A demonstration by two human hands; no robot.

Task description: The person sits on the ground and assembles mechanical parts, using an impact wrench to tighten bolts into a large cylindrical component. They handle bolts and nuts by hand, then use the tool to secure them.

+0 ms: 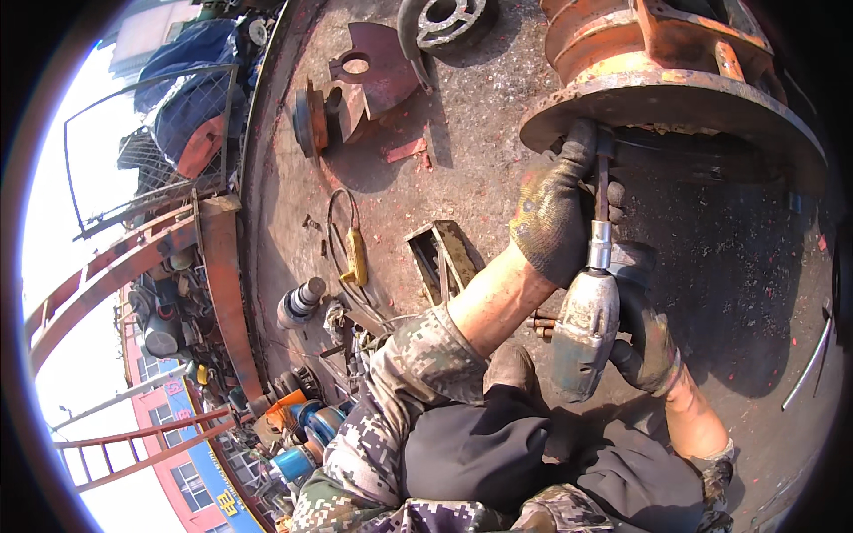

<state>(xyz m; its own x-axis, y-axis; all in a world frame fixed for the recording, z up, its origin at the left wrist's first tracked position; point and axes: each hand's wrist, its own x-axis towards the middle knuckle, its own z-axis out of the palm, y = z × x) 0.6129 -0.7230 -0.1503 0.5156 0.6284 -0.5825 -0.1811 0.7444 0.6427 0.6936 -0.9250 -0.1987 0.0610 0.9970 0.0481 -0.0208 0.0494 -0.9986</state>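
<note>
A worn impact wrench (586, 324) with a grey, scuffed body points away from me. From its nose runs a socket extension (601, 195), whose far end reaches the underside of a round steel flange (662, 96). My left hand (551, 213), in a dirty yellow-and-black glove, wraps round the extension, its fingertips showing on the far side close to the flange. On the wrench's right side my gloved right hand (653, 342) grips the tool, the handle largely hidden. Above the flange rises a large ribbed orange metal drum (649, 40).
A yellow pendant control (355, 258) with a cable lies left of my arm, near a metal box frame (444, 253). Farther off are a dark red metal plate (382, 71) and a grey ring part (449, 22). Scrap and a curved steel beam (229, 293) line the left edge.
</note>
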